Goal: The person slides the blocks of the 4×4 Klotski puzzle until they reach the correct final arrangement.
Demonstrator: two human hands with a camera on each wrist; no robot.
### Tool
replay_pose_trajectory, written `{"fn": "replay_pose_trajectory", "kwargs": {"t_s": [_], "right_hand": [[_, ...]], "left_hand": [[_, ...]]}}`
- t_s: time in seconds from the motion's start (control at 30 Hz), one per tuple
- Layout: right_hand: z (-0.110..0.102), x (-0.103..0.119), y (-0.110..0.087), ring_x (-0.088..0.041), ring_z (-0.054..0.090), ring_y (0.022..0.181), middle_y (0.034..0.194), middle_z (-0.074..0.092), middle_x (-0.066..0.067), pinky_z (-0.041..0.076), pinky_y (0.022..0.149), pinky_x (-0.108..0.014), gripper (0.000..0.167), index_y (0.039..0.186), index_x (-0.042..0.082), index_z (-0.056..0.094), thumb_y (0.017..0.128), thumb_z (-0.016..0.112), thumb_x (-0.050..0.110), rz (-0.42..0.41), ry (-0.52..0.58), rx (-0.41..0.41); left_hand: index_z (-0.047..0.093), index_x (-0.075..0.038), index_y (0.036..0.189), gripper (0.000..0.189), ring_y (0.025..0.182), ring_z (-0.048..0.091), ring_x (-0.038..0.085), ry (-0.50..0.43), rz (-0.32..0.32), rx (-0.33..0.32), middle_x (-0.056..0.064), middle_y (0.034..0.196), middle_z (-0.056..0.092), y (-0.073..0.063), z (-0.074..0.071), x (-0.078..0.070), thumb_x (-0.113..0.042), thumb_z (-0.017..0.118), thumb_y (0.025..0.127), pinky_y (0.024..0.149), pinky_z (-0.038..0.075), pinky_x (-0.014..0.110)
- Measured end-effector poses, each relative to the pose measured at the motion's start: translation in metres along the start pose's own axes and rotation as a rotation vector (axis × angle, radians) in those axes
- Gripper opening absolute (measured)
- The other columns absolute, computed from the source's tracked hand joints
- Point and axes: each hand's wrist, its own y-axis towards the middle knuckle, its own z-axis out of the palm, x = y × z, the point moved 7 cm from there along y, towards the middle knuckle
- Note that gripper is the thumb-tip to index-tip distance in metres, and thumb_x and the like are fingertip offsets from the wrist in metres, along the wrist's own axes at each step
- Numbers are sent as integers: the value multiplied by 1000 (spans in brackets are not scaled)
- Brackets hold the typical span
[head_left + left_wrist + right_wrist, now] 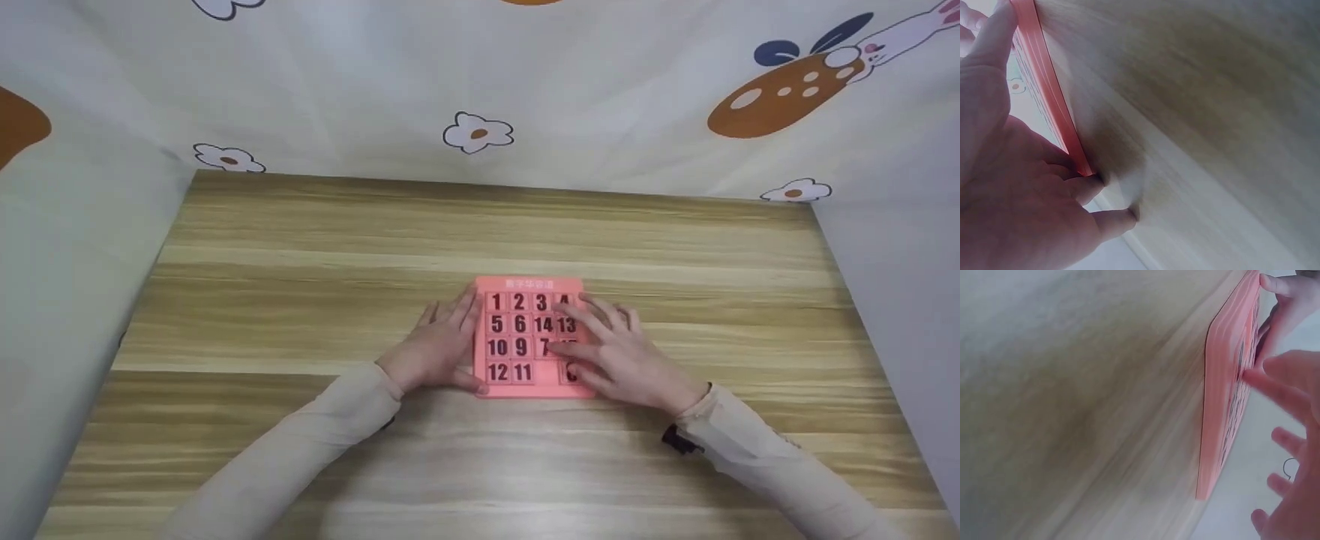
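Note:
A pink sliding number puzzle (517, 391) lies flat on the wooden table. Its tiles carry black numbers, with 1, 2, 3 and 4 along the top row. One tile space, right of tile 11 (523, 372), is vacant. My left hand (435, 349) rests along the frame's left side, fingers extended, thumb at the near left corner. Over the right columns spreads my right hand (634, 360), partly hiding several tiles. In the right wrist view, one fingertip (1249, 377) meets the tile face; the other fingers are held off it.
Wood-grain table (315, 225) surrounds the puzzle on all sides. A pale cloth backdrop (360, 90) with flowers and carrots hangs behind the far edge. Light-coloured walls border the left and right. A dark wrist strap (681, 440) shows at the right sleeve.

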Motion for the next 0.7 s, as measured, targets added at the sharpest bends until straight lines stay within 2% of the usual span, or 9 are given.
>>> {"fn": "replay_pose_trajectory", "kwargs": {"t_s": [0.1, 0.23, 0.37, 0.43, 0.63, 0.7], "right_hand": [[-3, 1, -1, -45, 25, 135, 150, 33, -14, 23, 99, -70, 30, 115, 19, 72, 87, 66, 26, -35, 48, -31], [-10, 2, -7, -46, 30, 130, 144, 42, -15, 23, 98, -68, 17, 97, 17, 75, 81, 69, 20, -109, 135, -102], [-13, 0, -13, -47, 33, 127, 140, 46, -14, 22, 96, -68, 10, 84, 14, 76, 77, 72, 21, -107, 136, -115], [-12, 0, -15, -46, 32, 129, 143, 44, -14, 21, 96, -70, 15, 88, 14, 77, 78, 72, 23, -100, 129, -90], [2, 9, -16, -47, 24, 135, 152, 32, -13, 19, 99, -73, 41, 125, 16, 67, 87, 66, 32, -134, 135, 42], [3, 7, -16, -47, 24, 136, 153, 31, -13, 20, 100, -72, 42, 128, 17, 64, 89, 65, 31, -114, 135, 43]], "left_hand": [[-3, 3, 152, 130, 144, -1, 35, 0, 1, -5, 19, 157, -14, 0, 0, 0, -63, 73, 69, 114, 4, 55], [-2, 3, 152, 130, 144, 0, 35, -3, -1, -8, 19, 157, -14, 0, 1, 0, -63, 73, 68, 114, 4, 55], [-2, 2, 152, 130, 144, -2, 34, -7, -2, -5, 18, 157, -15, -1, 1, 0, -63, 73, 68, 114, 3, 55], [-1, 3, 152, 130, 145, -2, 34, -13, 3, -8, 19, 157, -14, -1, 0, 0, -62, 73, 68, 114, 3, 55], [-2, 3, 152, 130, 145, -2, 33, -31, 5, -5, 18, 157, -15, -1, 0, 0, -62, 74, 69, 114, 2, 56], [-3, 2, 152, 130, 145, -3, 32, -23, 0, 4, 17, 157, -16, 0, 1, 1, -63, 73, 69, 114, 2, 55]]}}
